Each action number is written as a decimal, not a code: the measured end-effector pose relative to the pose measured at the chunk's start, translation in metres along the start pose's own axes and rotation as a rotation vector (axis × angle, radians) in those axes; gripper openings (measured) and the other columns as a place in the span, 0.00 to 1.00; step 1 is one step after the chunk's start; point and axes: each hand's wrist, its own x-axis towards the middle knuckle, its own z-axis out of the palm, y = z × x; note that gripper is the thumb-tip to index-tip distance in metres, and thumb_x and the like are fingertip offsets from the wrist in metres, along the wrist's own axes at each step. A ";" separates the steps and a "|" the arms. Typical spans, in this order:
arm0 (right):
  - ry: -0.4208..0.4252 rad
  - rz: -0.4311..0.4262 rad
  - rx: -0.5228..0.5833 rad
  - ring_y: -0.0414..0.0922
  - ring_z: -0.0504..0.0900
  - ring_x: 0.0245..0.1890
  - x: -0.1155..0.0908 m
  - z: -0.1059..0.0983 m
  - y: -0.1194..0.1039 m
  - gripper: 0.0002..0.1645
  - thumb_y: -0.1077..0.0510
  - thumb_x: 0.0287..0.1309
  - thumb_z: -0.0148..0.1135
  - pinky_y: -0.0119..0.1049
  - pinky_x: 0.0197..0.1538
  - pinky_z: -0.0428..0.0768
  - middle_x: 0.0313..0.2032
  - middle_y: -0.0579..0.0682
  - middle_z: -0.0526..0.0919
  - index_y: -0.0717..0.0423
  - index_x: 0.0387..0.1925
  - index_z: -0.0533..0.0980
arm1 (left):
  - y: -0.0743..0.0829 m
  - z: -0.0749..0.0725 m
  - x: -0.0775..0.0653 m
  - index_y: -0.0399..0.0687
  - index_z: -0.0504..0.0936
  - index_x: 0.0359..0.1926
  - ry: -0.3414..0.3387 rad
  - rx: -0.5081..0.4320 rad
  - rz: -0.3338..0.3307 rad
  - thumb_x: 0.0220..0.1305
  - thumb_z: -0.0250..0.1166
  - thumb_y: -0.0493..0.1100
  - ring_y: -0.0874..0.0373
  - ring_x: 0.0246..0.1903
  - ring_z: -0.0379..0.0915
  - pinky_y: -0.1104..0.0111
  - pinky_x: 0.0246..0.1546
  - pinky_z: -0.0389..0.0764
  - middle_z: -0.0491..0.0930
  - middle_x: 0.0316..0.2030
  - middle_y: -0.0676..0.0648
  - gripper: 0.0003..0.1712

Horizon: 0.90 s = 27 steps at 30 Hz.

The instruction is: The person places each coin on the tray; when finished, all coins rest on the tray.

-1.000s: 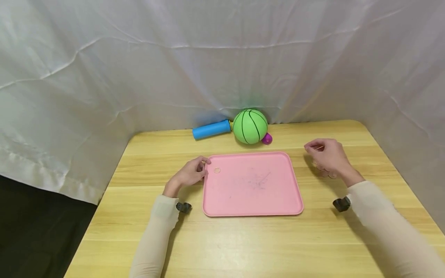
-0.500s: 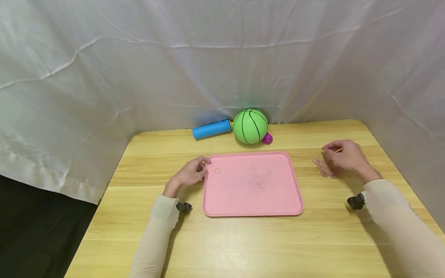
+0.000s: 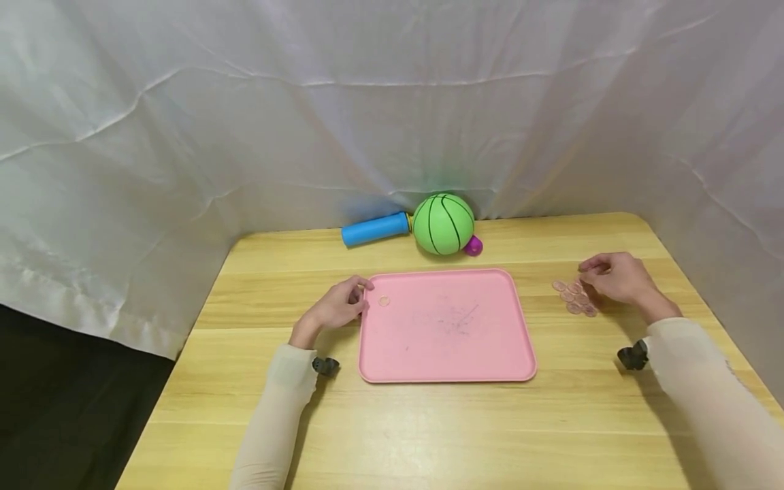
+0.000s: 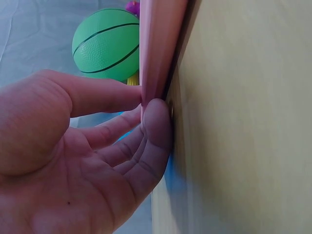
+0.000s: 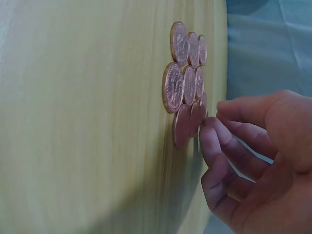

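My left hand (image 3: 338, 302) grips the left rim of a pink tray (image 3: 447, 371), with the thumb on the upper side and the fingers at its underside in the left wrist view. A coin (image 3: 384, 301) lies flat inside the tray near its upper left corner. Several copper-coloured coins (image 5: 173, 87) lie in close rows on the table, right of the tray. My right hand (image 3: 617, 278) is over the far right of these coins. Its thumb and index fingertips (image 5: 209, 127) are close together right at the edge of one coin, with no coin seen between them.
Behind the tray sit a green ball (image 3: 444, 224) with black lines, a blue cylinder (image 3: 376, 229) with a yellow end, and a small purple piece (image 3: 474, 246). A pale curtain (image 3: 343, 150) hangs along the back and sides of the wooden table (image 3: 429, 435).
My right hand has moved right and slightly toward me, from the far left side of the coins to their right side, uncovering most of them. The left hand stays on the tray.
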 end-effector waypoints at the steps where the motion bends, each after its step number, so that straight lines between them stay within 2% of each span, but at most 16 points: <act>1: -0.007 0.004 -0.005 0.59 0.87 0.45 -0.001 0.000 0.000 0.21 0.52 0.76 0.63 0.37 0.41 0.78 0.46 0.65 0.90 0.66 0.54 0.86 | 0.001 0.000 0.000 0.35 0.75 0.68 -0.001 0.001 0.001 0.80 0.59 0.32 0.57 0.33 0.73 0.67 0.39 0.75 0.79 0.37 0.42 0.20; 6: -0.040 0.007 -0.034 0.61 0.88 0.45 -0.003 -0.002 0.003 0.20 0.53 0.76 0.63 0.46 0.44 0.82 0.44 0.64 0.92 0.66 0.52 0.87 | 0.003 0.001 0.001 0.36 0.76 0.68 -0.006 -0.002 0.003 0.80 0.59 0.33 0.57 0.34 0.74 0.66 0.40 0.76 0.79 0.37 0.42 0.20; 11: -0.070 0.013 -0.035 0.54 0.86 0.41 -0.001 -0.003 0.004 0.21 0.53 0.75 0.65 0.39 0.41 0.78 0.43 0.62 0.91 0.68 0.53 0.86 | 0.003 0.001 0.002 0.35 0.76 0.68 -0.010 -0.002 0.000 0.80 0.59 0.33 0.57 0.33 0.73 0.67 0.39 0.76 0.79 0.37 0.42 0.20; 16: -0.085 0.025 -0.021 0.54 0.85 0.42 0.005 -0.002 0.005 0.21 0.52 0.74 0.66 0.36 0.41 0.77 0.44 0.64 0.90 0.68 0.53 0.85 | 0.002 0.000 0.002 0.36 0.75 0.68 -0.005 -0.003 -0.013 0.80 0.59 0.33 0.57 0.33 0.73 0.67 0.39 0.75 0.78 0.37 0.42 0.20; 23: -0.094 0.057 -0.030 0.58 0.84 0.45 0.011 -0.002 0.006 0.20 0.52 0.73 0.66 0.37 0.42 0.75 0.44 0.64 0.89 0.67 0.51 0.85 | 0.002 0.000 0.003 0.37 0.76 0.68 0.000 -0.003 -0.016 0.80 0.59 0.33 0.56 0.34 0.73 0.66 0.40 0.75 0.78 0.37 0.42 0.20; 25: -0.105 0.052 -0.050 0.59 0.84 0.44 0.011 -0.002 0.004 0.21 0.53 0.74 0.65 0.41 0.43 0.78 0.44 0.65 0.88 0.69 0.50 0.83 | 0.001 0.000 0.003 0.37 0.76 0.68 0.000 -0.003 -0.014 0.80 0.59 0.33 0.56 0.34 0.73 0.66 0.40 0.75 0.78 0.37 0.42 0.20; 26: -0.116 0.041 -0.058 0.58 0.84 0.43 0.011 -0.002 0.003 0.20 0.54 0.74 0.63 0.44 0.45 0.79 0.42 0.65 0.88 0.70 0.49 0.83 | 0.001 0.000 0.003 0.37 0.76 0.68 0.000 -0.003 -0.013 0.80 0.59 0.33 0.56 0.34 0.73 0.66 0.39 0.75 0.78 0.37 0.43 0.20; 27: -0.134 0.030 -0.061 0.56 0.84 0.39 0.011 -0.001 0.002 0.17 0.55 0.75 0.62 0.44 0.44 0.79 0.37 0.63 0.88 0.70 0.44 0.82 | 0.001 0.000 0.003 0.36 0.76 0.68 -0.001 -0.003 -0.012 0.80 0.59 0.33 0.56 0.33 0.73 0.66 0.39 0.75 0.78 0.36 0.43 0.20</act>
